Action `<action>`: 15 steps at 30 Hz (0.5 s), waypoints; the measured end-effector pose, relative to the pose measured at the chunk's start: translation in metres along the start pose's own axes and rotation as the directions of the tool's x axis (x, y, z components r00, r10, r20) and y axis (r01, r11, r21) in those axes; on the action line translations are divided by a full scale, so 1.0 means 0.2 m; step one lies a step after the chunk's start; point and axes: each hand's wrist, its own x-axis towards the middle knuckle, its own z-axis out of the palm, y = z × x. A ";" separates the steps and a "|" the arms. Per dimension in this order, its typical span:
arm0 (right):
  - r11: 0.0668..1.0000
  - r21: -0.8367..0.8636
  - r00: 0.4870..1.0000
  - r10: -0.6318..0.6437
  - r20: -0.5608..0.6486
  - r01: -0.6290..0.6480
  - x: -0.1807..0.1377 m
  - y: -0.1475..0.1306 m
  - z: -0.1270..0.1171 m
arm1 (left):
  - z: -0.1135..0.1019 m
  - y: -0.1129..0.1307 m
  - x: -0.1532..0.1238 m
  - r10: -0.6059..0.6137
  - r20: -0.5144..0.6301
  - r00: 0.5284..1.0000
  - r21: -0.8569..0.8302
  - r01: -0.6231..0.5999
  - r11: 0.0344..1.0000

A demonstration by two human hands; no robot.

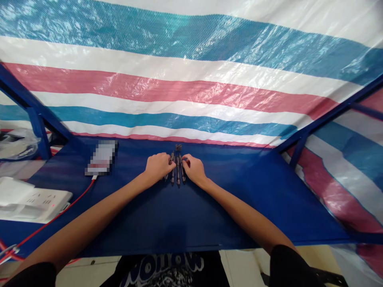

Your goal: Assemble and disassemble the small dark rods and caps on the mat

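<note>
Several slim dark pens [178,171] lie side by side on the blue tabletop [185,223], their tips pointing towards me. Just beyond their far ends are two short dark cylindrical pieces [178,147]. My left hand [158,165] is closed, its fingers curled against the left side of the row and around a pen there, partly hiding it. On the opposite side, my right hand [194,169] is curled too, with thumb and fingertips at the rightmost pen. The middle pens lie between the hands, uncovered.
A blurred-out phone [102,157] lies to the left, plugged into a red cable [78,199]. A white power strip [44,203] sits at the left edge. Behind the table hangs a striped plastic sheet [191,95] on blue frame bars [323,119].
</note>
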 end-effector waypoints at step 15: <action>0.903 0.055 0.894 -0.410 -0.183 0.425 -0.06 -0.05 -0.02 | -0.02 -0.17 -0.11 0.611 -0.372 0.699 0.112 -0.620 0.777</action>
